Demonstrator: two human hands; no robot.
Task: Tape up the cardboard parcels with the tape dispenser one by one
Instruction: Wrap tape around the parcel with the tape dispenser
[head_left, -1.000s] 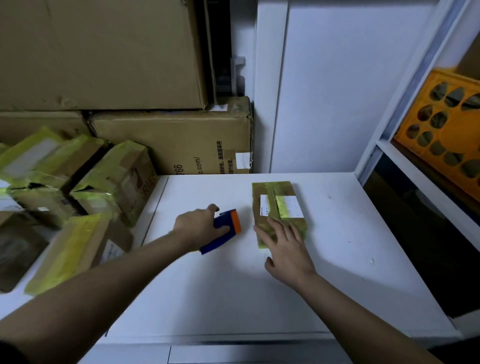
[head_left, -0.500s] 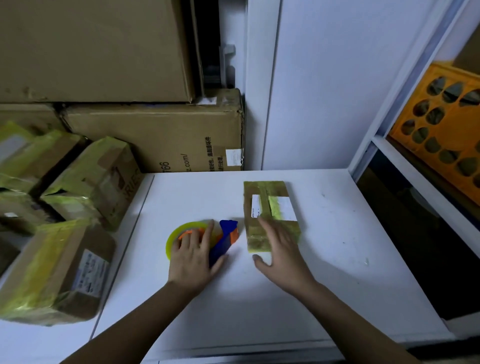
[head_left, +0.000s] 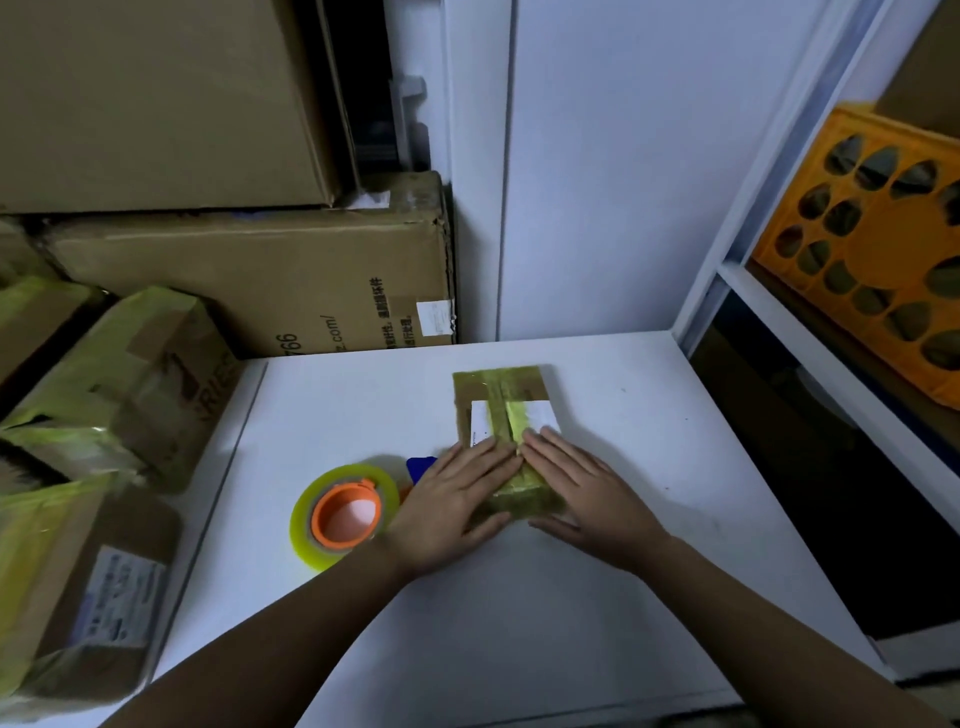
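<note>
While the tape dispenser (head_left: 345, 514) lies on the white table (head_left: 649, 467) left of centre, both hands press flat on the taped parcel (head_left: 501, 415) mid-frame: left hand (head_left: 452, 506) and right hand (head_left: 582, 483), fingers straight.

Dim, bluish light from above; soft shadows, wide-angle bending at edges, slight blur.

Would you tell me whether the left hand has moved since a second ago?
Yes: the left hand left the tape dispenser and moved right onto the parcel.
</note>
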